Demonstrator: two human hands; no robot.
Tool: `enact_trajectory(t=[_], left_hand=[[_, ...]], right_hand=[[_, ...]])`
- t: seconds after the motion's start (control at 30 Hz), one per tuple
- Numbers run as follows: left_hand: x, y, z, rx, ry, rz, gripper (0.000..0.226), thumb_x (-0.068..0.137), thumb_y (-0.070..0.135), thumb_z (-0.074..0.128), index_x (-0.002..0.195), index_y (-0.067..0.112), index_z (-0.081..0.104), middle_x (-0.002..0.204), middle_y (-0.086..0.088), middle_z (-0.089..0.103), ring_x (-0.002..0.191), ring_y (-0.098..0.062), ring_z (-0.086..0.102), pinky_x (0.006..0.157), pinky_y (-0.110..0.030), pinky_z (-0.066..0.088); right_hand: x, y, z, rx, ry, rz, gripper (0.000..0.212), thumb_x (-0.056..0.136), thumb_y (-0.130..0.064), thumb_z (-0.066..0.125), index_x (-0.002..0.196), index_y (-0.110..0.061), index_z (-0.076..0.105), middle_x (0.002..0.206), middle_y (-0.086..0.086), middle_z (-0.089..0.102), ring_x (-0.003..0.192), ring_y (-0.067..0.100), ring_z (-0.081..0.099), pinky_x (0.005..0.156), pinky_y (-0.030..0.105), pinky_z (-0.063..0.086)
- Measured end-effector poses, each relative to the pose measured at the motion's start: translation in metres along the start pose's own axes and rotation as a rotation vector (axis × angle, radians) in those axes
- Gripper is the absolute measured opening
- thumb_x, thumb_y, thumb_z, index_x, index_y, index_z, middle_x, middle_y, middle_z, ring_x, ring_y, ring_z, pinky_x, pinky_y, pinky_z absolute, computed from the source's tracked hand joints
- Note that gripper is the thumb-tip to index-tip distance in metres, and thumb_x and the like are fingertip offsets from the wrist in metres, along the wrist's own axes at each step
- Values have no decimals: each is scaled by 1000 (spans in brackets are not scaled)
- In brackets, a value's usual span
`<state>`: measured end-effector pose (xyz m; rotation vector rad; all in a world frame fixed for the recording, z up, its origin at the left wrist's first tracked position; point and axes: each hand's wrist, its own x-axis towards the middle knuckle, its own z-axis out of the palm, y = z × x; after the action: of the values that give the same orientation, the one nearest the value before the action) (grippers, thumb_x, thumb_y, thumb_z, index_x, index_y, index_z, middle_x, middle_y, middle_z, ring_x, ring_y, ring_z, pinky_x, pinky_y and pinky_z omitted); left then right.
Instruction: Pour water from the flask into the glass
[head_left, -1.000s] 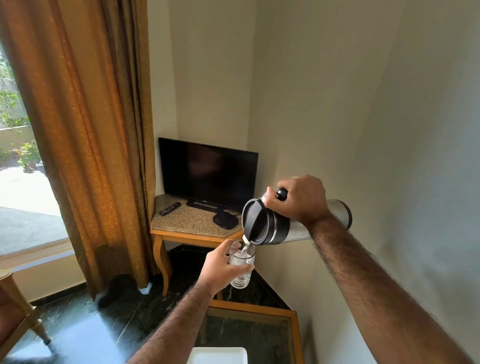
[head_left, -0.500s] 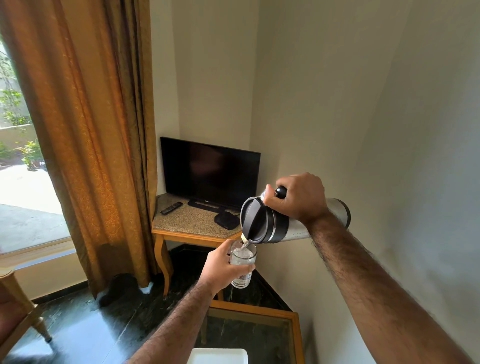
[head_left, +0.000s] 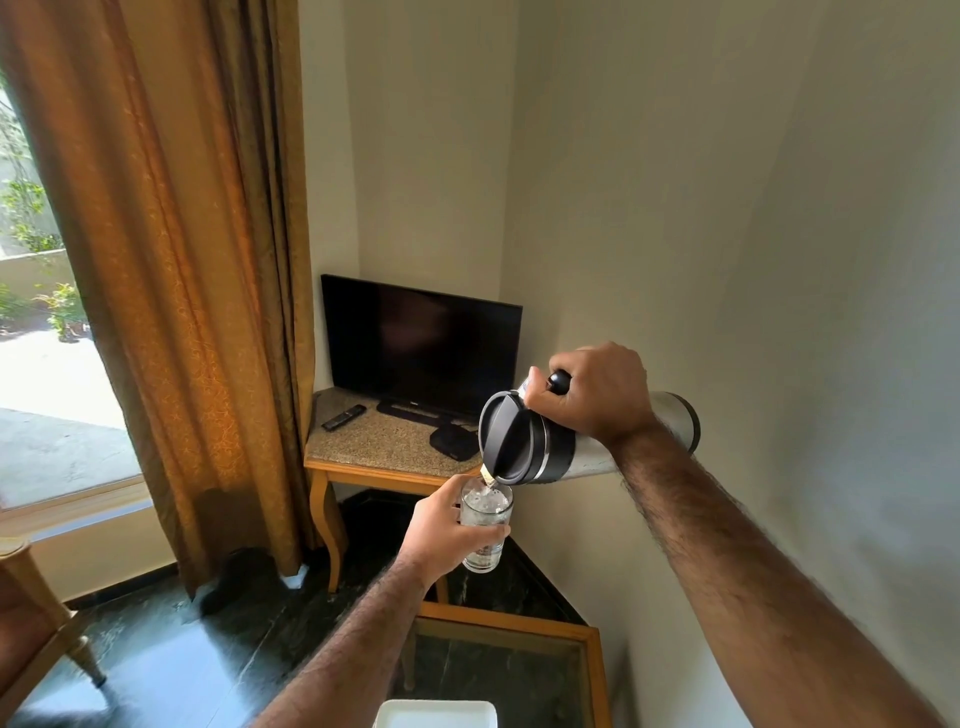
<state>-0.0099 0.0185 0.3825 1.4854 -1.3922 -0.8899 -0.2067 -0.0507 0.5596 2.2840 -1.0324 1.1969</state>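
1. The right hand (head_left: 592, 397) is closed around the handle of the flask (head_left: 550, 441) and holds it tipped almost level in the air, with the black lid end lowest, just above the glass (head_left: 485, 519).
2. The left hand (head_left: 447, 530) grips the glass from the side and holds it upright in the air, above the floor and in front of the corner worktop (head_left: 374, 441).
3. Compared with a second ago, the water in the glass stands higher, now close to the rim, while both hands have hardly moved. This suggests the pour is almost finished and the flask should soon be tipped back.
4. The stream at the spout is thin and hard to see. The left fingers hide the middle of the glass, so the exact level is uncertain. The right hand covers most of the handle.
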Motion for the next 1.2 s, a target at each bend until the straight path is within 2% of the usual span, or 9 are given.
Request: enact_trajectory(t=[0.3, 0.4, 0.5, 0.6, 0.73, 0.87, 0.97, 1.07, 1.2], left_hand=[[4, 1, -2, 1, -8, -6, 68, 63, 33, 94, 121, 40, 61, 108, 16, 76, 92, 9, 73, 73, -14, 55], [6, 1, -2, -5, -13, -14, 70, 61, 34, 93, 122, 40, 60, 109, 16, 76, 92, 10, 72, 74, -16, 56], [8, -1, -1, -5, -6, -24, 62, 59, 36, 94, 110, 49, 60, 106, 17, 77, 92, 7, 74, 81, -24, 61], [10, -2, -2, -6, 0, -30, 58, 57, 39, 93, 102, 53, 59, 99, 23, 77, 92, 9, 73, 78, -20, 59], [10, -3, -3, -11, -1, -35, 64, 56, 41, 93, 109, 51, 59, 101, 24, 76, 92, 12, 71, 80, -20, 60], [9, -2, -2, -14, 2, -30, 70, 56, 42, 93, 117, 49, 59, 102, 24, 76, 92, 14, 70, 64, -8, 53], [10, -3, -1, -25, -3, -28, 62, 55, 41, 93, 108, 50, 62, 102, 25, 78, 92, 6, 75, 69, -13, 56], [10, -5, 0, -35, -7, -26, 65, 56, 39, 94, 114, 45, 65, 105, 20, 79, 94, 1, 76, 80, -25, 59], [8, -6, 0, -46, -10, -21, 63, 62, 33, 94, 116, 44, 64, 106, 24, 78, 96, 3, 75, 76, -19, 56]], right_hand=[[-1, 4, 6, 9, -2, 3, 48, 84, -44, 56, 51, -19, 31, 44, -6, 25, 41, 20, 24, 50, 24, 16], [-1, 6, 9, 14, 3, 6, 48, 83, -44, 58, 50, -20, 31, 44, -7, 23, 40, 19, 23, 49, 24, 15], [0, 8, 11, 12, -7, 15, 49, 83, -45, 58, 51, -20, 31, 44, -6, 24, 40, 20, 25, 49, 24, 16], [0, 10, 13, 13, -8, 21, 49, 83, -45, 58, 50, -19, 32, 43, -5, 25, 40, 21, 25, 48, 24, 16], [-1, 13, 15, 15, -22, 26, 49, 84, -45, 58, 50, -18, 35, 42, -4, 28, 40, 22, 27, 48, 25, 18], [-1, 12, 15, 25, -14, 45, 50, 83, -44, 58, 51, -17, 31, 43, -4, 22, 41, 23, 23, 49, 24, 11], [-3, 15, 17, 27, -30, 84, 52, 83, -46, 57, 49, -13, 37, 42, -3, 25, 41, 23, 25, 47, 25, 15], [-7, 20, 20, 64, -42, 130, 53, 85, -48, 55, 49, -11, 41, 42, -1, 28, 41, 23, 28, 45, 28, 24], [-15, 22, 26, 100, -66, 170, 54, 87, -50, 51, 50, -11, 45, 42, 4, 35, 41, 26, 33, 44, 33, 33]])
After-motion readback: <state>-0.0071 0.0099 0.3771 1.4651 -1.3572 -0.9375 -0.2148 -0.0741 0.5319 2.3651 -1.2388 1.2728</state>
